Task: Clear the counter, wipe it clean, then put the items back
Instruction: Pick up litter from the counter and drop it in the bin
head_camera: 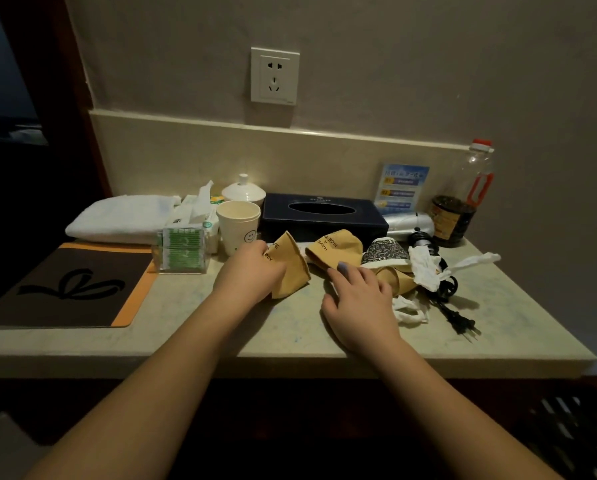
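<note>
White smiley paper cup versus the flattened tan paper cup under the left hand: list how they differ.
The white paper cup with a smiley face stands upright and keeps its round shape; the tan paper cup printed with dark lettering lies on its side, crushed flat. The white one stands untouched beside the cotton-swab box; the left hand holds the tan one. Both are paper cups on the pale stone counter.

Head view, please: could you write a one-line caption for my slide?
Left hand grips a crushed brown paper cup while the right hand reaches for another on the cluttered counter.
</note>
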{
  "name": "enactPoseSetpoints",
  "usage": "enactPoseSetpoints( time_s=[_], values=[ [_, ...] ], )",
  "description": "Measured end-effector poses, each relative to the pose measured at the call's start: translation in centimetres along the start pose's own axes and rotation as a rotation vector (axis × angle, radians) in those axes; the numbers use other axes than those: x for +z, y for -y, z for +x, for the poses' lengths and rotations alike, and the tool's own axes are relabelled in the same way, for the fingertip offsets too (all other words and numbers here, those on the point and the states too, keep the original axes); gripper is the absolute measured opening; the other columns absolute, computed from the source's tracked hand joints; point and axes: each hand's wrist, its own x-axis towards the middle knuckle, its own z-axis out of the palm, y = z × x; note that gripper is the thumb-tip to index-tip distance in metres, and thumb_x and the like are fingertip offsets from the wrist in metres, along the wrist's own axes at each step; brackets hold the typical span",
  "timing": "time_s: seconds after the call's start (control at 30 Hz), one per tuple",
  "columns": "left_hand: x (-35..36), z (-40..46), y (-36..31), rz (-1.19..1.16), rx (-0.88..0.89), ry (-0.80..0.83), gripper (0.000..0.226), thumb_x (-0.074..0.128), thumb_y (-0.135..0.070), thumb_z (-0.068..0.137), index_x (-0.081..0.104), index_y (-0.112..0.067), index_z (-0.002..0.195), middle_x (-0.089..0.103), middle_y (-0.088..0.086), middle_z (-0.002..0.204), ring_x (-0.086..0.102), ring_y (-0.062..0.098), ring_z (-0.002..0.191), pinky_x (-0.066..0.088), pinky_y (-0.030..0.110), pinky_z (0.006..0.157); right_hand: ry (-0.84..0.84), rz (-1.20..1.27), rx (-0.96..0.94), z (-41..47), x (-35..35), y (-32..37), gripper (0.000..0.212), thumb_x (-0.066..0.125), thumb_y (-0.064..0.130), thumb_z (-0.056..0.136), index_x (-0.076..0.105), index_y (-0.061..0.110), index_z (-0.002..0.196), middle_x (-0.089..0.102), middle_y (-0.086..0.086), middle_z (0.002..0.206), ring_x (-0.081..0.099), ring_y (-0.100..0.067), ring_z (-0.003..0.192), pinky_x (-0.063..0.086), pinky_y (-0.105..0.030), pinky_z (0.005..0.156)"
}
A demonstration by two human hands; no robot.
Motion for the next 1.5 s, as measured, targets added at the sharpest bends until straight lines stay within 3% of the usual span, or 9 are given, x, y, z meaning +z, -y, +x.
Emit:
enactPoseSetpoints(
  time_s=[0.17, 0.37, 0.73, 0.83, 0.93, 1.1, 1.27, 1.4, 1.5],
  values=[
    [-0.4, -2.4, 0.8, -0.158, -0.012, -0.054, 0.016, 0.056, -0.027, 0.087, 0.060, -0.013, 0.095, 0.062, 0.011, 0.094, 0.061, 0.026, 0.085, 0.055, 0.044, 0.074, -0.041, 0.017, -0.027, 0.1, -0.3, 0.2, 0.053, 0.040, 0.042, 0.095, 0.030, 0.029, 0.146, 0.026, 0.003, 0.153, 0.022, -0.020, 0.140, 0.021, -0.045, 0.112],
    [-1.1, -3.8, 1.6, -0.300, -0.103, -0.033, 0.054, 0.055, -0.032, 0.089, 0.046, -0.020, 0.140, 0.057, 0.004, 0.125, 0.057, 0.018, 0.098, 0.054, 0.042, 0.085, -0.100, -0.015, 0.003, 3.5, -0.6, 0.4, 0.072, 0.060, 0.043, 0.087, 0.026, 0.026, 0.148, 0.028, -0.004, 0.152, 0.026, -0.026, 0.140, 0.026, -0.045, 0.114],
    [-1.7, -5.4, 2.1, -0.563, -0.145, 0.002, 0.037, 0.054, -0.028, 0.095, 0.051, -0.022, 0.132, 0.059, -0.004, 0.107, 0.057, 0.018, 0.099, 0.051, 0.040, 0.089, -0.157, -0.150, -0.038, 5.7, -2.4, 0.3, 0.041, 0.051, 0.016, 0.094, 0.044, 0.017, 0.134, 0.052, -0.006, 0.130, 0.054, -0.027, 0.111, 0.042, -0.039, 0.089],
    [-1.8, -5.8, 2.3, -0.622, -0.150, 0.011, 0.034, 0.055, -0.031, 0.095, 0.053, -0.025, 0.128, 0.062, -0.003, 0.110, 0.058, 0.019, 0.099, 0.050, 0.044, 0.093, -0.246, 0.075, -0.006, 5.4, -4.7, 0.0, 0.029, 0.052, 0.017, 0.093, 0.054, 0.018, 0.121, 0.062, -0.003, 0.112, 0.060, -0.021, 0.092, 0.045, -0.034, 0.072],
    [-1.8, -6.0, 2.5, -0.711, -0.152, 0.014, 0.024, 0.057, -0.033, 0.094, 0.056, -0.029, 0.117, 0.065, -0.004, 0.109, 0.061, 0.021, 0.101, 0.049, 0.048, 0.095, -0.306, 0.595, 0.021, 3.1, -7.6, 0.3, 0.023, 0.052, 0.016, 0.092, 0.056, 0.022, 0.114, 0.062, 0.005, 0.097, 0.057, -0.007, 0.081, 0.047, -0.027, 0.065],
    [-1.3, -6.2, 2.2, -0.891, -0.154, 0.025, 0.016, 0.062, -0.033, 0.089, 0.064, -0.026, 0.103, 0.072, 0.001, 0.104, 0.066, 0.026, 0.102, 0.051, 0.050, 0.095, 0.013, 1.357, 0.037, -2.7, -8.8, 1.3, 0.025, 0.058, 0.016, 0.092, 0.057, 0.019, 0.117, 0.066, -0.003, 0.109, 0.065, -0.018, 0.099, 0.055, -0.033, 0.081],
    [-0.1, -7.1, 0.4, -0.991, -0.125, 0.129, 0.018, 0.050, -0.025, 0.099, 0.064, -0.017, 0.106, 0.075, 0.002, 0.089, 0.071, 0.020, 0.091, 0.056, 0.039, 0.085, 0.183, 1.383, 0.137, -3.9, -6.3, 1.4, 0.029, 0.061, 0.019, 0.090, 0.057, 0.020, 0.118, 0.068, -0.004, 0.112, 0.066, -0.021, 0.103, 0.053, -0.043, 0.091],
    [0.7, -7.9, -0.5, -1.020, -0.148, 0.192, 0.034, 0.046, -0.048, 0.096, 0.069, -0.024, 0.100, 0.073, 0.008, 0.106, 0.065, 0.026, 0.108, 0.049, 0.047, 0.098, 0.115, 1.199, 0.175, -4.0, -5.5, 0.7, 0.022, 0.062, 0.030, 0.090, 0.059, 0.027, 0.111, 0.069, 0.005, 0.106, 0.066, -0.014, 0.100, 0.055, -0.040, 0.088],
    [1.4, -8.3, -1.0, -0.951, -0.076, 0.249, 0.047, 0.056, -0.064, 0.075, 0.063, -0.028, 0.105, 0.067, 0.005, 0.117, 0.059, 0.026, 0.117, 0.046, 0.046, 0.101, 0.063, 1.090, 0.187, -4.3, -5.2, 0.3, 0.027, 0.063, 0.034, 0.089, 0.058, 0.027, 0.115, 0.068, 0.008, 0.105, 0.065, -0.010, 0.098, 0.056, -0.032, 0.080]
  ],
)
